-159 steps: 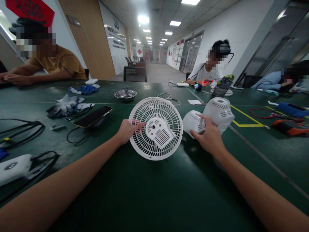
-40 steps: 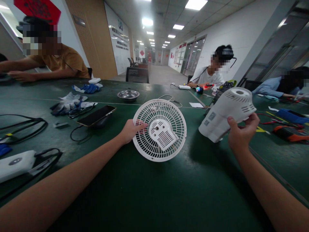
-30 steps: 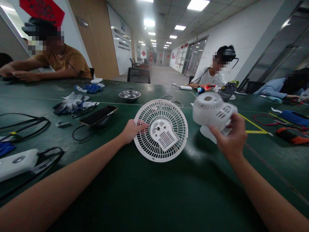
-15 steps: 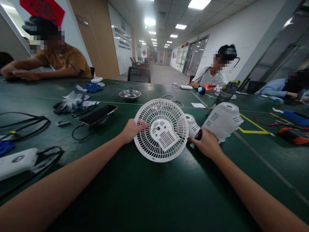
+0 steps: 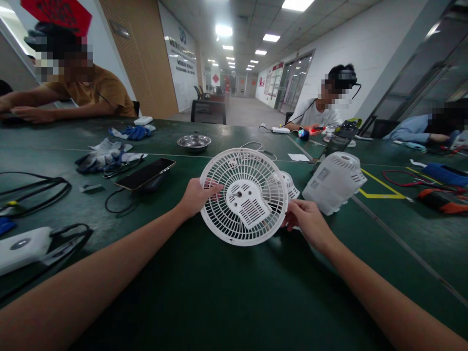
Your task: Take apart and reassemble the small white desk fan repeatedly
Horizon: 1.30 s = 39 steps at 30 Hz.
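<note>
A round white fan grille [image 5: 243, 234] stands tilted above the green table, its slotted hub facing me. My left hand [image 5: 195, 199] grips its left rim, thumb over the bars and fingers behind. My right hand [image 5: 309, 222] is at the right rim with curled fingers; the tips are partly behind the grille, so what they pinch is hidden. Just above those fingers, a white vented cover [image 5: 290, 185] shows partly behind the grille. To its right, a larger white plastic housing [image 5: 333, 184] with vents and printed labels rests on the table.
On the left lie a phone [image 5: 146, 174], work gloves [image 5: 104, 157], black cables [image 5: 40, 183] and a white device [image 5: 24, 248]. A metal bowl [image 5: 194, 142] sits farther back. An orange-black tool [image 5: 442, 201] lies right. Several people sit around the table.
My right hand has carried the vented cover left from in front of the housing to behind the grille, then shifted to the grille's right rim. My left hand keeps its grip.
</note>
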Available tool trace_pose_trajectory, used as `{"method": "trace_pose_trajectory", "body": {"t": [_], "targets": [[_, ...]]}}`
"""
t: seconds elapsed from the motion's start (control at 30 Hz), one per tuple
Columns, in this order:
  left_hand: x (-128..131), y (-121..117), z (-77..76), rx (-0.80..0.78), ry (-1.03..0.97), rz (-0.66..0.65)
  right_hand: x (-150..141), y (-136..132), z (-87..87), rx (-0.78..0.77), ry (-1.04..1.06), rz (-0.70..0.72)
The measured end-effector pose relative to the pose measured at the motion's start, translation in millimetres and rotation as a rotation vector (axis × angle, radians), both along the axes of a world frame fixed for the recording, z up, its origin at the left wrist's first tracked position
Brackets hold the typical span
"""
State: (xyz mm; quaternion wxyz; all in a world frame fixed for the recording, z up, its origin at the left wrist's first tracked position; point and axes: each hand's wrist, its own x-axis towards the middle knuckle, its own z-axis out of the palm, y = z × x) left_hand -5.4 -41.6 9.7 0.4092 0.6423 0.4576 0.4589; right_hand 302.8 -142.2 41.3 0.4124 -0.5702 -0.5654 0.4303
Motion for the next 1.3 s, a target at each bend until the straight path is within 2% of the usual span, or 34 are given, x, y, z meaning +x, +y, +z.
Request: {"method": "trace_pose_trajectory", "body": {"t": [0.1, 0.2, 0.3, 0.37, 0.43, 0.53, 0.67, 0.83, 0.93, 1.1, 1.23, 1.3], "targets": [[1, -7, 5.3, 0.136, 0.102, 0.064, -26, -13, -2.4, -0.175, 0.425, 0.169], [5, -16, 9.9, 0.218, 0.136, 0.117, -39, -23, -5.0, -0.268, 0.604, 0.273], [9, -20, 8.7, 0.267, 0.123, 0.129, -41, -28, -8.6, -0.222, 0.674, 0.26], [10, -18, 3.0, 0.283, 0.068, 0.082, -39, -27, -11.6, -0.142, 0.676, 0.215], [8, -11, -5.9, 0.266, -0.055, -0.024, -34, -24, -13.8, -0.038, 0.641, 0.161], [3, 1, -19.3, 0.093, -0.227, -0.223, -25, -20, -12.7, 0.112, 0.542, 0.087], [-2, 8, -22.4, -0.118, -0.264, -0.399, -19, -18, -8.8, 0.187, 0.443, -0.006], [-5, 8, -9.8, -0.262, -0.36, -0.405, -20, -14, -14.4, 0.225, 0.477, -0.086], [-5, 10, -8.0, -0.315, -0.381, -0.403, -18, -11, -15.5, 0.266, 0.407, -0.095], [-2, 8, -9.1, -0.349, -0.456, -0.34, -13, -13, -7.3, 0.444, 0.059, -0.03], [1, 5, -4.4, -0.519, -0.524, -0.425, -12, -16, -4.3, 0.599, -0.272, 0.057], [1, 6, -2.6, -0.563, -0.501, -0.401, -11, -16, -4.7, 0.681, -0.432, 0.117]]}}
